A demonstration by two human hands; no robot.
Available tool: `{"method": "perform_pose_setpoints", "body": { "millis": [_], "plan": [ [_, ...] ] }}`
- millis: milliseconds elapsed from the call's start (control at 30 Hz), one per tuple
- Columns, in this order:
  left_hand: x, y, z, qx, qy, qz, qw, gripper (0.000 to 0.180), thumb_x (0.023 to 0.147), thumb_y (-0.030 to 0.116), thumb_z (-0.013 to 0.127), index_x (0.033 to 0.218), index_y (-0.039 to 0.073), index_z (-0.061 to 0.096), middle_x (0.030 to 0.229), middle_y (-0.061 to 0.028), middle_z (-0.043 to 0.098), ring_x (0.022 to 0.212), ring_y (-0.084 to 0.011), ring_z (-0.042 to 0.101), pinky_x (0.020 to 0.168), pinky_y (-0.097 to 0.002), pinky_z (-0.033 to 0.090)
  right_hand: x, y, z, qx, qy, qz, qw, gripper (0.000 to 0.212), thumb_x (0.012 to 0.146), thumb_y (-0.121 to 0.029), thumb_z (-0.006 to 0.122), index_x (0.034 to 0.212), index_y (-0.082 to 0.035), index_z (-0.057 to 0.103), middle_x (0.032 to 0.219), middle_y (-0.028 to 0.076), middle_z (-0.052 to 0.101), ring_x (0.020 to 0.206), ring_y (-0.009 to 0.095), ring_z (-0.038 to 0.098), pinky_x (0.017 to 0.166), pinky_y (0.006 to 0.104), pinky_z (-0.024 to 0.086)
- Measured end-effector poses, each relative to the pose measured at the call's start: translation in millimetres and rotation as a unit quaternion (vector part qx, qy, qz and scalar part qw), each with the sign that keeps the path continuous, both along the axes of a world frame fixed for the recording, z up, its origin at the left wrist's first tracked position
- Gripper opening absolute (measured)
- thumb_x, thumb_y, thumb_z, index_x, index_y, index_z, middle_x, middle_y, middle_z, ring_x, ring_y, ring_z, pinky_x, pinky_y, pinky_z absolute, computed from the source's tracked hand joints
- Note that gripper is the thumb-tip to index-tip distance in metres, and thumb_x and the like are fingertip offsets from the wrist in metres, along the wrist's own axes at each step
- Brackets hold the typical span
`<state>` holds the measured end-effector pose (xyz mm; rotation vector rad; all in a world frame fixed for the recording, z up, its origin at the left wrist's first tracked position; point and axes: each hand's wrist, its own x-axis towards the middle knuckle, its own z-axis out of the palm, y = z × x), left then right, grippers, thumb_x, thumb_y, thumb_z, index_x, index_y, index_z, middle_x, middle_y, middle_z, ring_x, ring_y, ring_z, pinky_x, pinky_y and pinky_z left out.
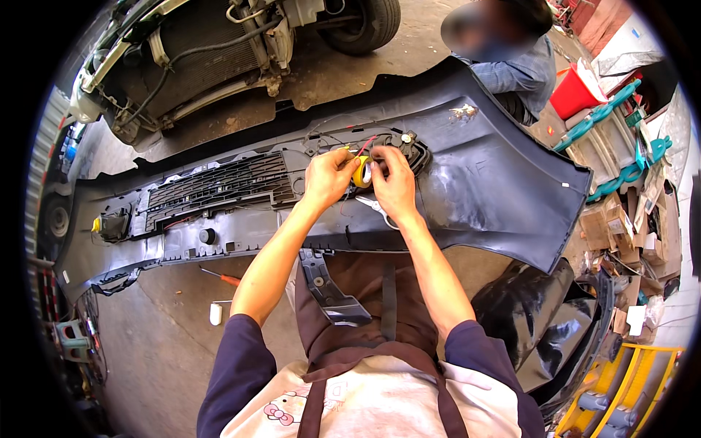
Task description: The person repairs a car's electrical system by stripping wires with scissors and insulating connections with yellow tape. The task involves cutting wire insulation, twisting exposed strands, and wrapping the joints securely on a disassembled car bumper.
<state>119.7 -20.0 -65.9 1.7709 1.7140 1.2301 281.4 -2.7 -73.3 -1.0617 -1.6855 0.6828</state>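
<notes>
Both hands are close together over the inner side of a large black car bumper [467, 182]. In my right hand [394, 182] is a roll of yellow tape [361, 172], pinched at its edge by the fingers. My left hand [328, 177] is closed just left of the roll, its fingertips at a thin red wire [367, 144] and a bit of yellow; what exactly they pinch is hidden. Scissors with pale handles [378, 209] lie on the bumper below my right hand. A black mesh grille [219, 186] fills the bumper's middle.
A car with its front stripped [197, 66] stands beyond the bumper. Another person [511, 73] crouches at the far right, near a red bucket [577, 89]. A screwdriver [229, 279] lies on the floor. Black panels [540, 306] and a yellow rack [621, 387] are at the right.
</notes>
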Motion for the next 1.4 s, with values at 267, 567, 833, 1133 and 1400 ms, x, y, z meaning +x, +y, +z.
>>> {"method": "perform_pose_setpoints", "body": {
  "millis": [267,567,833,1133,1400],
  "plan": [
    [-1,2,3,0.093,0.168,0.023,0.981,0.013,0.088,0.019,0.071,0.092,0.007,0.071,0.076,-0.0103,0.069,0.068,-0.0332,0.067,0.061,-0.0407,0.051,0,51,34,0.059,-0.242,0.151,0.957,0.016,0.091,-0.012,0.054,0.099,-0.004,0.065,0.093,0.014,0.071,0.101,0.036,0.064,0.087,0.0431,0.051],
    [-9,0,-16,0.237,0.254,0.053,0.936,0.012,0.085,0.016,0.076,0.094,0.009,0.073,0.081,-0.0058,0.069,0.068,-0.0277,0.068,0.059,-0.0374,0.052,-28,74,48,-0.096,-0.297,0.126,0.942,0.030,0.096,-0.029,0.052,0.107,-0.004,0.066,0.106,0.023,0.071,0.104,0.042,0.066,0.089,0.0526,0.052],
    [-3,0,-14,0.253,0.278,0.037,0.926,0.018,0.081,0.015,0.076,0.098,0.010,0.073,0.095,-0.0038,0.071,0.079,-0.0249,0.068,0.068,-0.0369,0.054,-50,102,42,-0.166,-0.303,0.196,0.918,0.040,0.087,-0.035,0.069,0.098,0.003,0.072,0.092,0.023,0.073,0.085,0.032,0.072,0.076,0.0434,0.056],
    [-2,-4,-13,0.265,0.291,0.036,0.918,0.016,0.081,0.014,0.076,0.096,0.010,0.072,0.095,-0.0028,0.067,0.080,-0.0239,0.064,0.067,-0.0374,0.051,-64,112,56,-0.317,-0.384,0.259,0.828,0.042,0.092,-0.036,0.067,0.080,0.004,0.071,0.064,0.014,0.064,0.053,0.027,0.062,0.049,0.0401,0.050],
    [9,-6,-12,0.217,0.078,0.107,0.967,0.015,0.087,0.011,0.076,0.101,0.009,0.073,0.072,-0.0046,0.061,0.060,-0.0177,0.058,0.057,-0.0315,0.046,-33,109,56,-0.457,-0.009,0.318,0.831,0.056,0.081,-0.012,0.080,0.131,-0.004,0.056,0.084,0.002,0.062,0.049,0.004,0.042,0.041,0.0208,0.028]
  ]
}}
